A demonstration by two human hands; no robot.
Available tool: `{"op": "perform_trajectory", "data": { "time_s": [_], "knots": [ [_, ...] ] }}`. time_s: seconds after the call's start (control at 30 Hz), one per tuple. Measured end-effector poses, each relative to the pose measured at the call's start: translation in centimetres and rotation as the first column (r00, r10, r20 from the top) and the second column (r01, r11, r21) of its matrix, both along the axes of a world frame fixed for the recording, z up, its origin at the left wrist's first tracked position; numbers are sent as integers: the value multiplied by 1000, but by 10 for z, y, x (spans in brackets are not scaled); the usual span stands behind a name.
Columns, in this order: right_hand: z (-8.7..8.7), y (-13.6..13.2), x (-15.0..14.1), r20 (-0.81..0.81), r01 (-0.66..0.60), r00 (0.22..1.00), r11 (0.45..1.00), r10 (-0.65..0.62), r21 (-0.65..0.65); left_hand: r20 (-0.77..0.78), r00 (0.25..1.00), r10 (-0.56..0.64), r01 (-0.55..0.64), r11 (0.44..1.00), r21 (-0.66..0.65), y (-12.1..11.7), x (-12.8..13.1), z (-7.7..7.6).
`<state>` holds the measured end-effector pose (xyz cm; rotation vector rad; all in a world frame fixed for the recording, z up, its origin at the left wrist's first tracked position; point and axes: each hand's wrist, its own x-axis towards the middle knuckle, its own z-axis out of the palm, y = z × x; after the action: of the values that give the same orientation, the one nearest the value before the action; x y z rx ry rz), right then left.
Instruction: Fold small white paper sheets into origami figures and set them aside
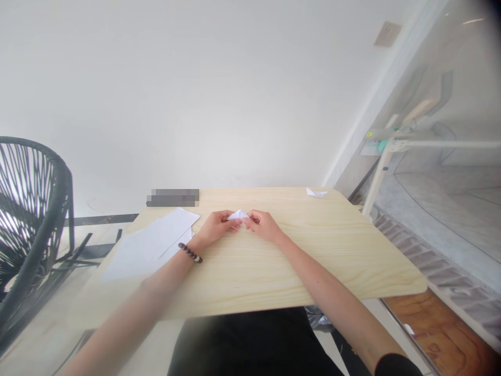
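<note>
A small folded white paper (238, 214) sits between both my hands over the middle of a light wooden table (274, 271). My left hand (218, 225), with a dark bead bracelet on its wrist, has its fingers closed on the paper's left side. My right hand (263, 224) pinches the paper's right side. The paper shows a pointed triangular top; its lower part is hidden by my fingers.
Loose white paper sheets (151, 243) lie on the table to the left. A small folded white piece (316, 193) rests at the far right corner. A black wire chair (31, 219) stands at the left. A white frame stand (387, 156) is beyond the table's right edge.
</note>
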<state>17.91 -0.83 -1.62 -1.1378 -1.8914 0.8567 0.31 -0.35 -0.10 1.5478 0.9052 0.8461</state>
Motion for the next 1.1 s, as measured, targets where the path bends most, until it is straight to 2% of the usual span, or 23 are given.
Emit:
{"op": "perform_trajectory", "data": {
  "time_s": [0.3,0.83,1.1],
  "knots": [
    [2,0,2,26,-45,999,998,46,-33,27,998,-55,55,998,17,1,-2,-2],
    [0,2,2,117,-26,993,999,21,40,10,998,-62,62,998,3,1,-1,-2],
    [2,0,5,153,-89,985,994,79,60,-4,999,-54,54,997,48,3,-2,-4]
  ]
}}
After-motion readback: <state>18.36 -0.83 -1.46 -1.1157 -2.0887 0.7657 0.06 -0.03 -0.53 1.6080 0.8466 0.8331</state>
